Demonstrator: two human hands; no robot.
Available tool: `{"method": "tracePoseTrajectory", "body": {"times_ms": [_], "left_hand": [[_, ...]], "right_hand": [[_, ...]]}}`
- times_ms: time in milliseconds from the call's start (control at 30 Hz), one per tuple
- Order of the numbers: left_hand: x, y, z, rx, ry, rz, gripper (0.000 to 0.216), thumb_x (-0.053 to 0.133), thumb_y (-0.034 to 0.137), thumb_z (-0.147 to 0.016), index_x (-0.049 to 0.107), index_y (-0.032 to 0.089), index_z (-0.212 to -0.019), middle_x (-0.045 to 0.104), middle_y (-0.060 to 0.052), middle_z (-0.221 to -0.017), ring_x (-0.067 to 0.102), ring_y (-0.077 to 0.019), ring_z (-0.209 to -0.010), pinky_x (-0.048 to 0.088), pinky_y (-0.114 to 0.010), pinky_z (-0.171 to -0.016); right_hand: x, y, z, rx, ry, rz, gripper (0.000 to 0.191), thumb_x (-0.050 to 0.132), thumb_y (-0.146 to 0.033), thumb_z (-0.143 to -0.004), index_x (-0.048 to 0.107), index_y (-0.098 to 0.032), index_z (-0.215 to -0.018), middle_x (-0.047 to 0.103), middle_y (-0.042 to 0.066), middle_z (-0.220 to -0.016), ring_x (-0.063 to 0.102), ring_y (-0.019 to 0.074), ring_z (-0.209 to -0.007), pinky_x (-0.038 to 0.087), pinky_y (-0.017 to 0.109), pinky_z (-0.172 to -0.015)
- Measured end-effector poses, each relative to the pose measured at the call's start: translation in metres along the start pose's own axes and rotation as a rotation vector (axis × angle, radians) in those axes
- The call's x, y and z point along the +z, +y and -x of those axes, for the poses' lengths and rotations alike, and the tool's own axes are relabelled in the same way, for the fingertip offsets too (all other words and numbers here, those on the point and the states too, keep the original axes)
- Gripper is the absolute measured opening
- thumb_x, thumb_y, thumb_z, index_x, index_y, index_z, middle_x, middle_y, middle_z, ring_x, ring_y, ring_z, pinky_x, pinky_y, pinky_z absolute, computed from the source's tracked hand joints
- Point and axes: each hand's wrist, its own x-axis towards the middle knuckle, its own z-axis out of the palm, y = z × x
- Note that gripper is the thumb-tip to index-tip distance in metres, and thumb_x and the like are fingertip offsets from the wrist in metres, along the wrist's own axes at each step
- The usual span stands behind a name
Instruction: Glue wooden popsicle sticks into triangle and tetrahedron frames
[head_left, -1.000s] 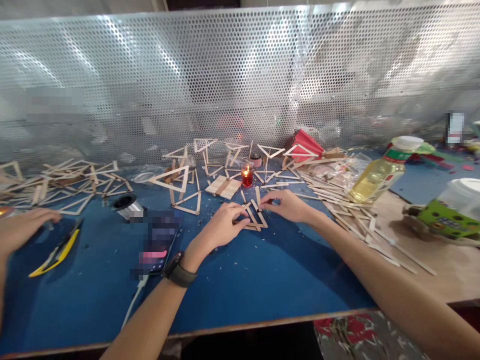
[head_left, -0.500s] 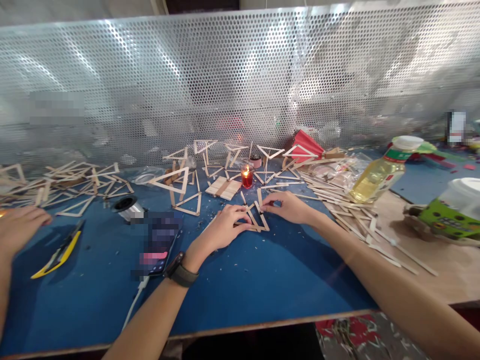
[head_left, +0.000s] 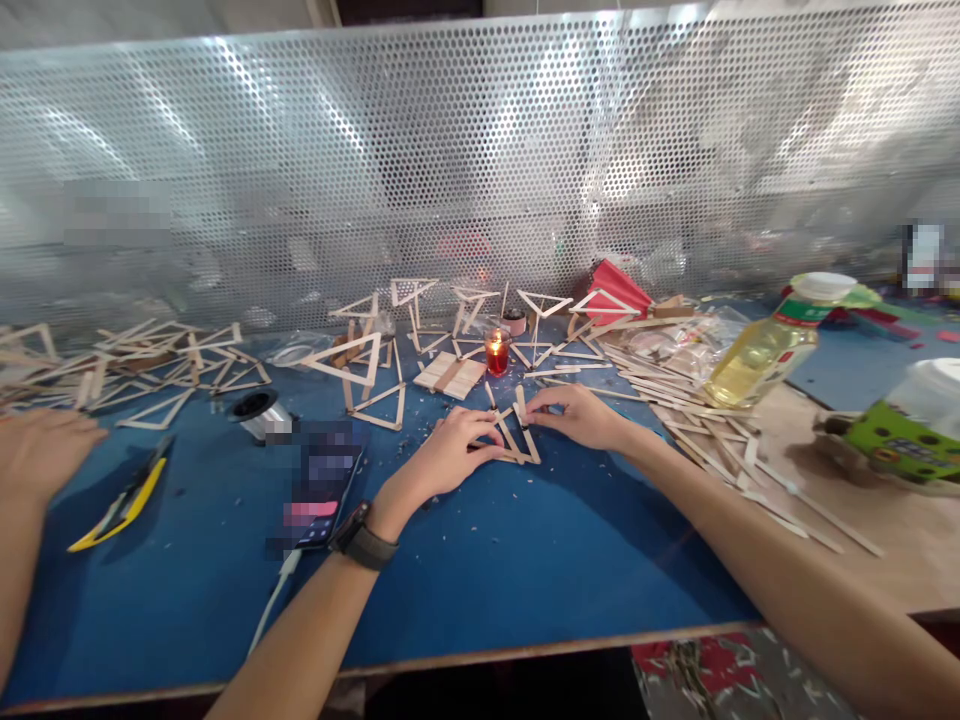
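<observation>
Just above the blue table, my left hand [head_left: 456, 452], with a dark watch on its wrist, is closed with thumb and fingers at the left side of a small frame of wooden sticks [head_left: 530, 443]. Its fingertips partly cover the frame. My right hand [head_left: 576, 416] pinches an upright stick on the frame's right side. Behind the frame stand a lit candle in a red glass [head_left: 496, 354] and a flat panel of sticks laid side by side [head_left: 450, 376].
Triangular stick frames [head_left: 379, 405] line the back, before a perforated metal screen [head_left: 480, 150]. A phone [head_left: 324, 490], wire spool [head_left: 262, 414] and yellow cutter [head_left: 127, 505] lie left, near another person's hand [head_left: 49, 450]. Loose sticks [head_left: 652, 385] and a bottle [head_left: 776, 345] are right.
</observation>
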Motion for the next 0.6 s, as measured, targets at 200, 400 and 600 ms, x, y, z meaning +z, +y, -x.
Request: {"method": "tracePoseTrajectory", "body": {"times_ms": [200, 400, 600], "left_hand": [[-0.0003, -0.0013, -0.0006, 0.018, 0.036, 0.043, 0.023, 0.062, 0.046, -0.096, 0.071, 0.024, -0.097, 0.063, -0.007, -0.135, 0.047, -0.0303, -0.134, 0.038, -0.05, -0.112], [0.0011, -0.0043, -0.001, -0.078, 0.106, 0.102, 0.036, 0.069, 0.053, -0.09, 0.066, 0.023, -0.11, 0.067, -0.009, -0.118, 0.062, -0.0287, -0.112, 0.051, -0.039, -0.091], [0.0016, -0.006, -0.0008, -0.161, 0.116, 0.173, 0.058, 0.074, 0.056, -0.085, 0.064, 0.022, -0.13, 0.068, -0.011, -0.129, 0.065, -0.0308, -0.113, 0.052, -0.038, -0.09]], "right_hand": [[0.0018, 0.0031, 0.0011, -0.01, 0.008, -0.009, 0.03, 0.059, -0.046, -0.098, 0.077, -0.022, -0.098, 0.078, 0.004, -0.097, 0.069, 0.0177, -0.083, 0.051, 0.028, -0.076], [0.004, 0.0008, 0.004, 0.003, 0.014, -0.008, 0.027, 0.059, -0.043, -0.099, 0.077, -0.023, -0.097, 0.079, 0.003, -0.096, 0.07, 0.0169, -0.081, 0.051, 0.026, -0.072], [0.0072, 0.0031, 0.0051, -0.01, 0.041, 0.016, 0.024, 0.061, -0.04, -0.099, 0.077, -0.023, -0.098, 0.079, 0.003, -0.096, 0.071, 0.0169, -0.08, 0.05, 0.025, -0.07]]}}
